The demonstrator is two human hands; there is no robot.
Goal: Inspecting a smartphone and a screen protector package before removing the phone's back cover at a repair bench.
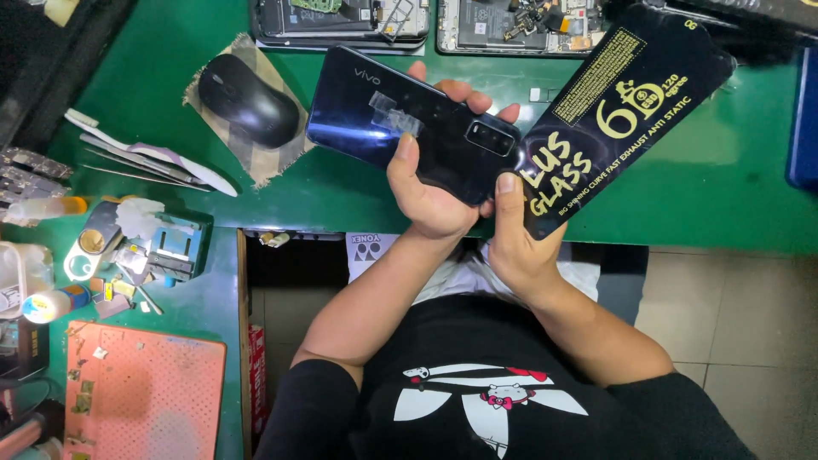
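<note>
My left hand (429, 192) grips a dark blue smartphone (375, 115) over the green workbench (341, 192). The phone's glossy back faces up, with a camera module near my fingers and a bit of clear tape on it. My thumb lies across the back and my fingertips curl over the far edge. My right hand (517, 243) holds the lower corner of a long, flat black package with yellow print (630, 102), thumb pressed on top. The package slants up to the right, and its lower end sits beside the phone's camera end.
A black mouse (248, 100) sits on a patterned cloth at the left. Tweezers and flat tools (145, 158) lie beside it. Two opened phones (341, 21) lie at the far edge. A pink mat (145, 392), small bottles and loose parts (145, 251) crowd the lower left.
</note>
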